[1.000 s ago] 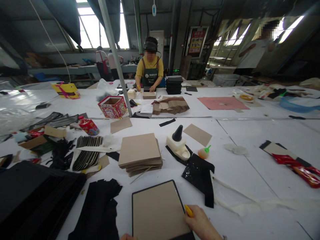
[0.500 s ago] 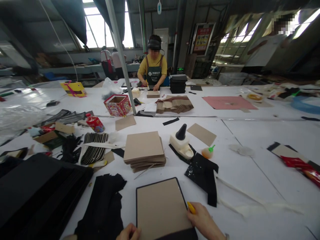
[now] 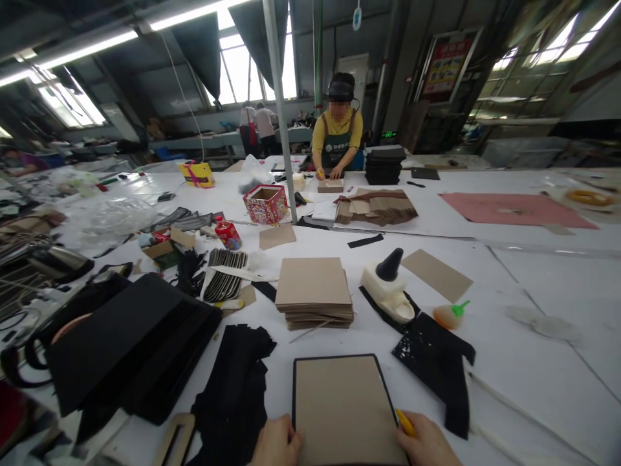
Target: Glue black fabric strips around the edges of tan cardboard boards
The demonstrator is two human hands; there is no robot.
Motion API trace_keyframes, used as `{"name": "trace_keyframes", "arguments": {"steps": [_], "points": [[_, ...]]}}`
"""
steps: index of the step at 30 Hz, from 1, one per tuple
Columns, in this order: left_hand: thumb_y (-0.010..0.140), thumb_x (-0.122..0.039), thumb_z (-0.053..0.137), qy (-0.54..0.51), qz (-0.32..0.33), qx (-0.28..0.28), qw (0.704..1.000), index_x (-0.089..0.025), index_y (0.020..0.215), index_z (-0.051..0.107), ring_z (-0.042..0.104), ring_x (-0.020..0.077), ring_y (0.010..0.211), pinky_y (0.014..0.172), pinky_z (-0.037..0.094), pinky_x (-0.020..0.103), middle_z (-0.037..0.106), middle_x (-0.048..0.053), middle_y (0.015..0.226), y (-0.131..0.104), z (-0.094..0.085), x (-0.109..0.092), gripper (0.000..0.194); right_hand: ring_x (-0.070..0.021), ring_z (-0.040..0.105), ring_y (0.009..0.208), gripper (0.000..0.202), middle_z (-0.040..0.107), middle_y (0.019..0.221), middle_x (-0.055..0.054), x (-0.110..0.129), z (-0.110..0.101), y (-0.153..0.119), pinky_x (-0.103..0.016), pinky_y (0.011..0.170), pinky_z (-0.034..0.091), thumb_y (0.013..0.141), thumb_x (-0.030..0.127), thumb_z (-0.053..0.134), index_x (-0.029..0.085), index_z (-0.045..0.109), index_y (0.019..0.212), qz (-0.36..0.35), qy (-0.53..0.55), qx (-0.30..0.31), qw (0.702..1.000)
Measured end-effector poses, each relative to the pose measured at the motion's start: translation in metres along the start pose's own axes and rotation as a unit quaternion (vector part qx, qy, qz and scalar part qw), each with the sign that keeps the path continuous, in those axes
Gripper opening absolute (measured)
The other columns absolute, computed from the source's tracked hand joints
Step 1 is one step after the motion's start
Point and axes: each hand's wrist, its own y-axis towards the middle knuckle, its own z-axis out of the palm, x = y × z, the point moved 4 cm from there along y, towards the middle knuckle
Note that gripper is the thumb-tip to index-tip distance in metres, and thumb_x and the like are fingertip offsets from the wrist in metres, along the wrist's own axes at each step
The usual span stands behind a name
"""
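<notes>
A beige cardboard panel (image 3: pixel 342 404) with a thin black edging lies in front of me at the bottom of the head view. My left hand (image 3: pixel 277 443) is at its left edge, fingers curled and thumb against the board. At the lower right edge, my right hand (image 3: pixel 427 441) is closed around a yellow tool (image 3: pixel 405 422), whose working end is hidden. The near end of the panel runs out of view. Beyond it sits a stack of beige boards (image 3: pixel 314 285). Left of the panel lies a heap of black fabric pieces (image 3: pixel 235 388).
Large black panels (image 3: pixel 130 343) are piled at left. At right stand a cream glue container with a black cone (image 3: pixel 385 285), black speckled material (image 3: pixel 434 362) and an orange item with a green tip (image 3: pixel 450 315). A co-worker (image 3: pixel 338 133) works across the table by a pole (image 3: pixel 281 110).
The view has turned left, so everything sits further right in the picture. My left hand has come further up the panel's left edge. The black flap at the near end has mostly left view.
</notes>
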Motion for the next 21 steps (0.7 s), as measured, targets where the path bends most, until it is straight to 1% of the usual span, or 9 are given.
{"name": "trace_keyframes", "arguments": {"steps": [2,4,6,8,10,13,16,18,21], "points": [[0.078,-0.026,0.052,0.026,0.015,-0.021,0.999,-0.019,0.086,0.063,0.065,0.0219,0.082,0.072,0.047,0.031,0.070,0.007,0.088,-0.001,-0.009,-0.008,0.015,-0.0207,0.061,0.064,0.020,0.070,0.066,-0.003,0.001,-0.003,0.001,-0.026,0.057,0.035,0.067,0.020,0.043,0.019,0.063,0.066,-0.003,-0.029,-0.006,1.000],[0.075,-0.019,0.055,0.065,0.071,-0.063,0.993,-0.021,0.106,0.061,0.060,0.0243,0.107,0.089,0.045,0.035,0.064,0.009,0.117,0.000,-0.013,-0.020,0.032,-0.0210,0.062,0.067,0.020,0.071,0.068,-0.003,0.001,-0.005,0.002,-0.026,0.058,0.035,0.068,0.019,0.045,0.019,0.064,0.066,-0.001,-0.053,-0.009,0.999],[0.074,-0.013,0.054,0.104,0.171,-0.070,0.977,-0.029,0.122,0.054,0.040,0.0256,0.132,0.107,0.033,0.041,0.046,0.004,0.144,0.001,-0.007,-0.037,0.050,-0.0217,0.063,0.067,0.018,0.071,0.068,-0.004,0.000,-0.005,0.002,-0.027,0.059,0.036,0.069,0.020,0.046,0.019,0.064,0.064,0.005,-0.070,-0.016,0.997],[0.077,-0.009,0.049,0.127,0.242,-0.031,0.961,-0.034,0.127,0.051,0.024,0.0272,0.141,0.113,0.026,0.045,0.033,0.000,0.152,0.004,0.010,-0.051,0.056,-0.0231,0.063,0.066,0.019,0.070,0.067,-0.007,-0.003,-0.002,0.002,-0.028,0.059,0.036,0.071,0.022,0.047,0.018,0.063,0.062,0.015,-0.081,-0.026,0.996],[0.080,-0.009,0.046,0.136,0.247,-0.004,0.960,-0.029,0.127,0.053,0.023,0.0306,0.141,0.112,0.029,0.047,0.034,0.004,0.151,0.007,0.028,-0.061,0.052,-0.0246,0.063,0.069,0.021,0.070,0.069,-0.009,-0.006,0.001,0.000,-0.030,0.060,0.037,0.074,0.025,0.046,0.019,0.061,0.062,0.023,-0.089,-0.037,0.995],[0.078,-0.015,0.053,0.146,0.201,-0.026,0.968,-0.028,0.129,0.052,0.025,0.0385,0.139,0.108,0.031,0.058,0.034,0.010,0.150,0.012,0.047,-0.069,0.053,-0.0249,0.063,0.072,0.025,0.069,0.073,-0.011,-0.007,-0.006,-0.008,-0.031,0.066,0.040,0.080,0.031,0.044,0.020,0.059,0.063,0.015,-0.101,-0.065,0.993],[0.076,-0.017,0.059,0.172,0.187,-0.042,0.966,-0.038,0.135,0.043,0.026,0.0433,0.136,0.102,0.032,0.067,0.033,0.011,0.150,0.013,0.060,-0.073,0.065,-0.0231,0.059,0.064,0.038,0.063,0.065,-0.008,0.006,-0.047,-0.020,-0.032,0.065,0.042,0.087,0.044,0.040,0.023,0.056,0.060,-0.052,-0.142,-0.131,0.980],[0.079,-0.022,0.059,0.184,0.188,-0.080,0.961,-0.042,0.133,0.044,0.030,0.0428,0.135,0.101,0.033,0.066,0.037,0.011,0.148,0.011,0.064,-0.074,0.059,-0.0241,0.057,0.062,0.046,0.060,0.062,-0.007,0.023,-0.091,-0.030,-0.034,0.062,0.041,0.088,0.053,0.037,0.025,0.059,0.059,-0.098,-0.188,-0.194,0.958],[0.085,-0.035,0.057,0.192,0.185,-0.156,0.951,-0.044,0.127,0.050,0.036,0.0410,0.132,0.100,0.037,0.062,0.045,0.010,0.143,0.007,0.063,-0.075,0.044,-0.0245,0.054,0.059,0.052,0.061,0.064,-0.007,0.048,-0.150,-0.044,-0.032,0.051,0.038,0.085,0.064,0.033,0.027,0.066,0.068,-0.104,-0.192,-0.282,0.934]]}}
